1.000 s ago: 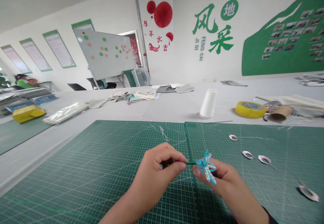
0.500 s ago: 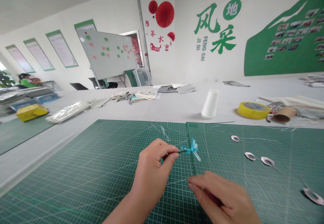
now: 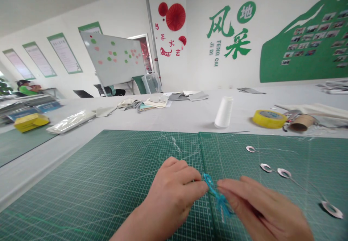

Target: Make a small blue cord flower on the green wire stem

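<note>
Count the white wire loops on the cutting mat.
4, all on the right of the cutting mat: first loop farthest back, second loop and third loop side by side, fourth loop front right.

Cutting mat [image 3: 81,186], thread cone [image 3: 224,112] behind (tape [image 3: 269,119] right)

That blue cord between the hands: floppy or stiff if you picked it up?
Probably floppy: the blue cord hangs loosely between the left hand and right hand. It likely weighs very little, since the hands seem to manage it lightly. The blur makes its texture hard to judge.
</note>
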`<state>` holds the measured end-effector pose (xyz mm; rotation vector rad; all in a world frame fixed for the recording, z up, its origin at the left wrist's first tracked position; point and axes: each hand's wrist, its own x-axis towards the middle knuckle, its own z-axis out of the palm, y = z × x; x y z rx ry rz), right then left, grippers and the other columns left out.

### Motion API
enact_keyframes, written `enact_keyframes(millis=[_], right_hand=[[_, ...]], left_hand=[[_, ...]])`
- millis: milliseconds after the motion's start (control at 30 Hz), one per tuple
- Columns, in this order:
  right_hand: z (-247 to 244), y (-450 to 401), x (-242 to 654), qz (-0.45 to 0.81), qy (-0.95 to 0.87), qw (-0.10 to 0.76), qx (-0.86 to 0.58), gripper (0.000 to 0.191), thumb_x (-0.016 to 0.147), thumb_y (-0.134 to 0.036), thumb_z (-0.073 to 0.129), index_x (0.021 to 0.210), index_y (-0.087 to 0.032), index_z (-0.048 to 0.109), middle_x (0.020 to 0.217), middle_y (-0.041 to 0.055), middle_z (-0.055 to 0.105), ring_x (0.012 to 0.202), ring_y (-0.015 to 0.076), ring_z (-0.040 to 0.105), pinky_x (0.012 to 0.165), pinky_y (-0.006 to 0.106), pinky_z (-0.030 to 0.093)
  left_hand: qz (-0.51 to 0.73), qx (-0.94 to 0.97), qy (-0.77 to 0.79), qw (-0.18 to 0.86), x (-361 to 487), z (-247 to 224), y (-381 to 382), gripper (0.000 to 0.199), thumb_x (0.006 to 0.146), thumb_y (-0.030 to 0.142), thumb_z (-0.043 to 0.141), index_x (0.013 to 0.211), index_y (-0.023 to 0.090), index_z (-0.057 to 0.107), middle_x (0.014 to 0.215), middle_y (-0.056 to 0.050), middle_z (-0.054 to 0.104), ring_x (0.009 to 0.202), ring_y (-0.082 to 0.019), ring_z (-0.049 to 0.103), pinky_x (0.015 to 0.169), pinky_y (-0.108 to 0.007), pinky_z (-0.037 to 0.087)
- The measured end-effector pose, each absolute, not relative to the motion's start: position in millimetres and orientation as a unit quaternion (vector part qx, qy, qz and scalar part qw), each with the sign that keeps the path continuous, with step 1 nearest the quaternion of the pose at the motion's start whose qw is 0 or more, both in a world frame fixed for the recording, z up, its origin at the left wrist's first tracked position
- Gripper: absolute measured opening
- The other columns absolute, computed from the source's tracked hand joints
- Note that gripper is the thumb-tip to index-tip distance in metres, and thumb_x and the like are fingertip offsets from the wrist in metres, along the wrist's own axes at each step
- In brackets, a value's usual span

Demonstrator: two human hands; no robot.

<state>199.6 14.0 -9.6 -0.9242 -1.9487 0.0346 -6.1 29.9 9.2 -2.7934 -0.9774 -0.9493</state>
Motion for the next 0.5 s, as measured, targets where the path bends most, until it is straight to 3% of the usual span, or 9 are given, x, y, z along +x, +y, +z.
enact_keyframes(millis=[133,267,500], right_hand=[[-11,25,209,0.151,-0.767,0.443,-0.439,0.012,0.089,-0.031,0.059,0.087,-0.025,0.069,0.063,-0.0035,0.064,0.051,0.0115,0.055,0.047,0.021,0.044],[-21,38,212,0.312,-0.704,0.398,-0.498,0.025,0.084,-0.045,0.060,0.079,-0.023,0.071,0.058,-0.0017,0.058,0.053,0.0139,0.049,0.049,0.025,0.039],[-28,45,200,0.583,-0.525,0.410,-0.465,0.033,0.070,-0.050,0.073,0.071,-0.019,0.065,0.053,-0.0077,0.038,0.049,0.0080,0.027,0.045,0.022,0.022]], left_hand=[[-0.300,-0.903,-0.297,-0.084,-5,18,27,0.020,0.090,0.007,0.054,0.087,0.020,0.069,0.083,0.003,0.071,0.071,-0.013,0.055,0.071,-0.032,0.033],[-0.318,-0.872,-0.311,-0.204,-3,25,23,0.016,0.086,0.007,0.063,0.083,0.018,0.073,0.081,0.000,0.071,0.077,-0.012,0.061,0.078,-0.029,0.038],[-0.398,-0.743,-0.374,-0.388,-1,22,24,0.011,0.074,0.007,0.075,0.076,0.018,0.078,0.072,-0.001,0.066,0.070,-0.013,0.061,0.067,-0.024,0.046]])
